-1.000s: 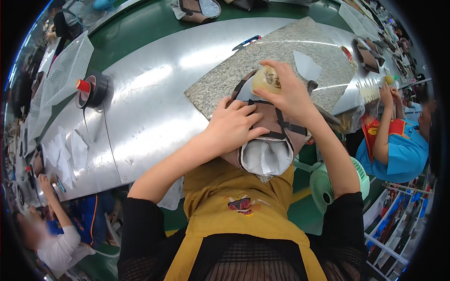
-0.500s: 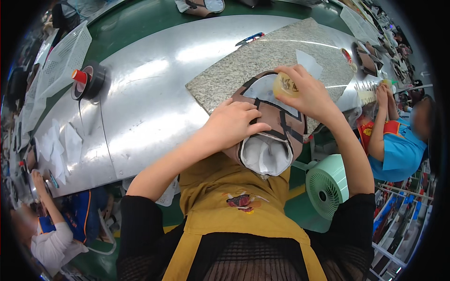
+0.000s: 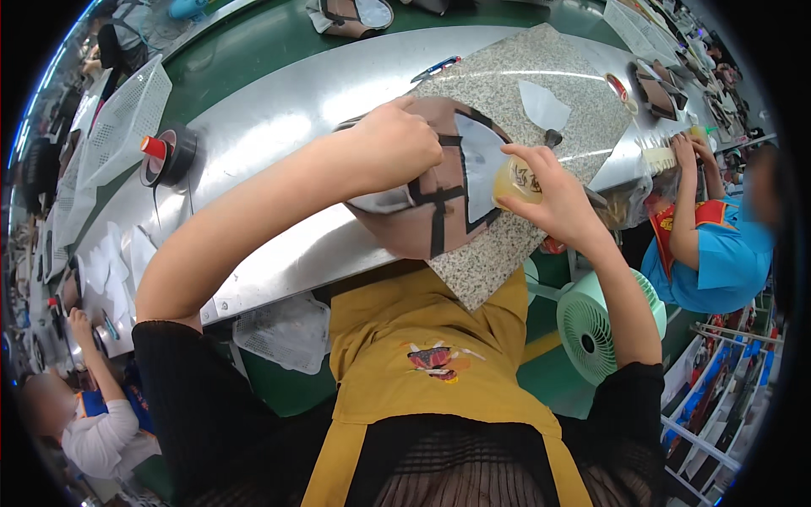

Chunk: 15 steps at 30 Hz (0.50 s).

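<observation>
A brown bag body (image 3: 441, 182) with black tape strips and a whitish panel lies tilted across the table edge and a speckled stone slab (image 3: 583, 76). My left hand (image 3: 397, 144) is closed on the bag's far left part, fingers curled and partly hidden. My right hand (image 3: 553, 194) grips a rounded, yellowish translucent container (image 3: 518, 181) with dark markings, held against or just above the whitish panel at the bag's right end. Past it on the slab lie a white cut piece (image 3: 543, 106) and a small dark knob-like thing (image 3: 553, 137).
A blue-and-black cutter (image 3: 436, 68) lies by the slab's far edge. A black tape roll with a red core (image 3: 167, 155) stands at left, near white scraps (image 3: 106, 266). A green fan (image 3: 596, 329) is below right. Co-workers sit at both sides; white baskets (image 3: 127, 118) stand beyond.
The bag has turned, its open end swinging from near me to the left. My left hand has moved up and closed on it; my right hand has shifted slightly right and nearer me.
</observation>
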Tool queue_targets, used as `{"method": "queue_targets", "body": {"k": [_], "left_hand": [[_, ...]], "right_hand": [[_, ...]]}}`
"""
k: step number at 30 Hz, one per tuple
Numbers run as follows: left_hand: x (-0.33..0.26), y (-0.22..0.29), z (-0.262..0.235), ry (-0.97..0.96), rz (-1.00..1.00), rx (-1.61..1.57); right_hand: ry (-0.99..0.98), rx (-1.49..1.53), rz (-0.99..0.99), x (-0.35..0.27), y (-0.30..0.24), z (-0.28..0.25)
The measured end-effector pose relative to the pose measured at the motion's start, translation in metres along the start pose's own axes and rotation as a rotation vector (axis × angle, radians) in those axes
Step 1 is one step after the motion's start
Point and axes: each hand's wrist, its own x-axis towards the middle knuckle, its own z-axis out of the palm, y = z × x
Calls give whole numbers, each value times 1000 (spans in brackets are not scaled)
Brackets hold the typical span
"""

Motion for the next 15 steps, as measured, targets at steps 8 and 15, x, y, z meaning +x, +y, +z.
{"method": "queue_targets", "body": {"k": [8,15], "left_hand": [[20,25,54,214,-239,-80],[24,25,59,207,-225,-164]], "right_hand": [[139,79,-56,1,6,9],[288,0,-89,70,-1,34]]}}
